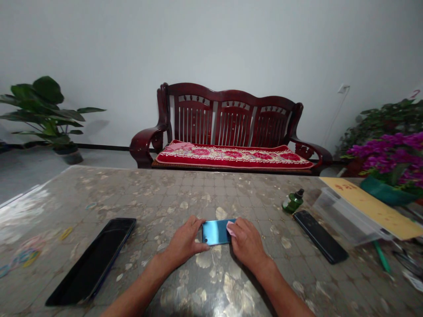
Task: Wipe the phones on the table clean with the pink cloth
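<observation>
A blue shiny smartphone (214,232) lies sideways on the patterned tablecloth (158,189), in front of me at the middle of the table. My left hand (187,240) grips its left end between thumb and fingers. Bunched in my right hand (245,240) is a pink cloth (231,229), pressed against the right part of the phone. The fingers of my right hand cover that end of the phone and most of the cloth.
A black tablet (95,259) lies to the left, beside several coloured rubber bands (29,255). On the right are a dark phone (320,236), a green bottle (293,201), a clear plastic box (343,215) and purple flowers (396,154). Beyond the table stands a wooden bench (231,119).
</observation>
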{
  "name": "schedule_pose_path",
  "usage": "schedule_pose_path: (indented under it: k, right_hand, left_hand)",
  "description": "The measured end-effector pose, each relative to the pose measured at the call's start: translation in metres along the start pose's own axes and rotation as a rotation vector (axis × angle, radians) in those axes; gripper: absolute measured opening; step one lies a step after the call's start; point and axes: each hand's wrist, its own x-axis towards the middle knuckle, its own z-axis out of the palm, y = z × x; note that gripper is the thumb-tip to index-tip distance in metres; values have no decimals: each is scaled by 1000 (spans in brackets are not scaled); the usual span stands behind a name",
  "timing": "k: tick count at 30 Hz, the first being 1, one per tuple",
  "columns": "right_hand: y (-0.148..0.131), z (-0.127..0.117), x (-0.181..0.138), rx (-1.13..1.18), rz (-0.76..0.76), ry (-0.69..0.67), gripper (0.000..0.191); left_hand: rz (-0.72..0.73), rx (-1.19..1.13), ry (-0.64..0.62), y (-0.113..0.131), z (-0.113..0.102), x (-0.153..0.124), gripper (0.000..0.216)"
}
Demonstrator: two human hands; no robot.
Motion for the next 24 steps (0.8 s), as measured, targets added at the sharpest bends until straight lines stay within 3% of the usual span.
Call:
schedule_pose_path:
  k: [3, 10, 15, 24]
  right_hand:
    - [4, 0, 4, -47, 92, 6, 18]
    - [-1, 4, 6, 17, -87, -39, 16]
    - [5, 0, 6, -80, -6, -1, 18]
    - [-23, 16, 19, -76, -58, -68, 16]
  left_hand:
    - [-11, -4, -9, 2, -1, 0, 61]
    - [-34, -3, -7, 2, -1, 2, 58]
    - [-41, 0, -18, 3, -1, 2, 59]
    - [-1, -15, 8, -2, 3, 3, 62]
